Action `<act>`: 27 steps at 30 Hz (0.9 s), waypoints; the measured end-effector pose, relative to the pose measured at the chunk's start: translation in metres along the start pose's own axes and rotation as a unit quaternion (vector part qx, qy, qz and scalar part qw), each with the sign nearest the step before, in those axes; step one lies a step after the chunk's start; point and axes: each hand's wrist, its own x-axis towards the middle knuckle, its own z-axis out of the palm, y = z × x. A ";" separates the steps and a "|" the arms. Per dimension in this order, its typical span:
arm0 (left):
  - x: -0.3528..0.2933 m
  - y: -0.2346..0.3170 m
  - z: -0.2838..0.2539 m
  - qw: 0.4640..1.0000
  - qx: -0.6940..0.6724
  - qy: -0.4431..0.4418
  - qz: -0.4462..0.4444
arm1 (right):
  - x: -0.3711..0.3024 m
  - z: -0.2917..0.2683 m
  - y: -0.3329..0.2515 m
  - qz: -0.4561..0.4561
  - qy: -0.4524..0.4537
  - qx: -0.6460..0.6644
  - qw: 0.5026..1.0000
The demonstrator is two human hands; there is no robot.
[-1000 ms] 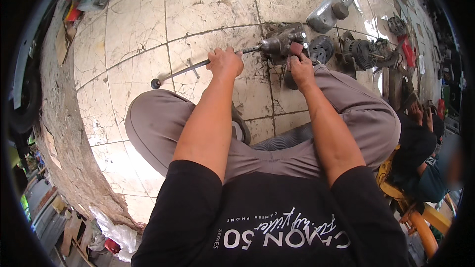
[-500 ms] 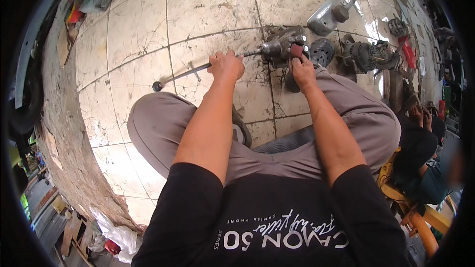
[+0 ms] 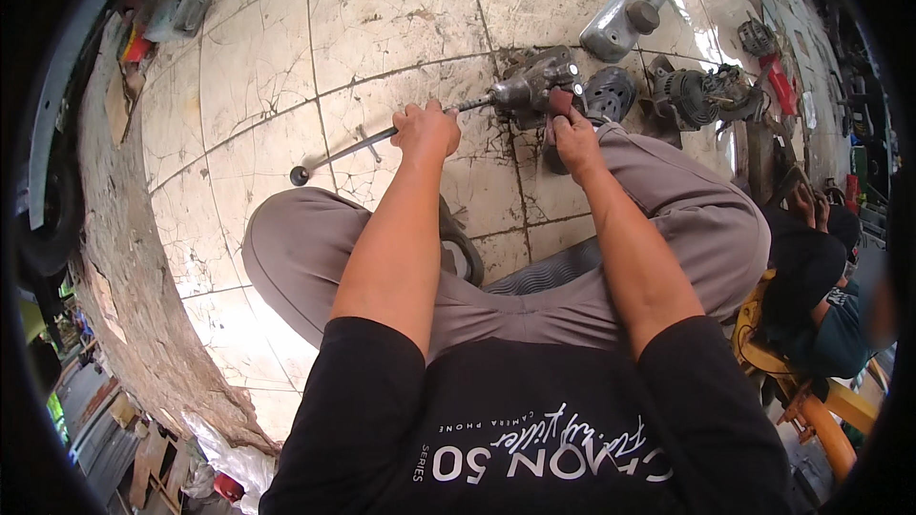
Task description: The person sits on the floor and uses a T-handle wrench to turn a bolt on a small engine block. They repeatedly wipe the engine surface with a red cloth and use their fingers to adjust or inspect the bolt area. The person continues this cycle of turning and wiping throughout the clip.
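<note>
The left grip (image 3: pixel 426 127) curls around the rod (image 3: pixel 358 146), seemingly to steady the housing (image 3: pixel 528 92) on the floor (image 3: pixel 253 67), well in from its broken left edge, while the right grip (image 3: pixel 578 138) pinches a red pad (image 3: pixel 561 100) at the housing's right end, probably for control.

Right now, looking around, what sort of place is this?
Probably a mechanic's workshop. A silver metal cover and a round, finned machine part lie on the grimy tiled floor, and the left hand grips a long rod extending from a dark metal housing.
</note>
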 end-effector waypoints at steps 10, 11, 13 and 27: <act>-0.001 0.002 -0.002 1.000 0.001 -0.013 -0.005 | 0.002 0.004 -0.004 0.011 0.001 0.065 0.998; -0.001 0.003 -0.004 1.000 -0.003 -0.020 -0.009 | 0.008 0.003 -0.006 0.013 -0.005 0.069 0.998; -0.001 0.005 -0.006 1.000 0.006 -0.021 0.002 | 0.011 0.003 -0.004 0.027 -0.019 0.076 0.997; 0.000 0.003 -0.005 1.000 0.003 -0.026 -0.010 | 0.006 0.003 -0.004 0.034 0.004 0.047 0.998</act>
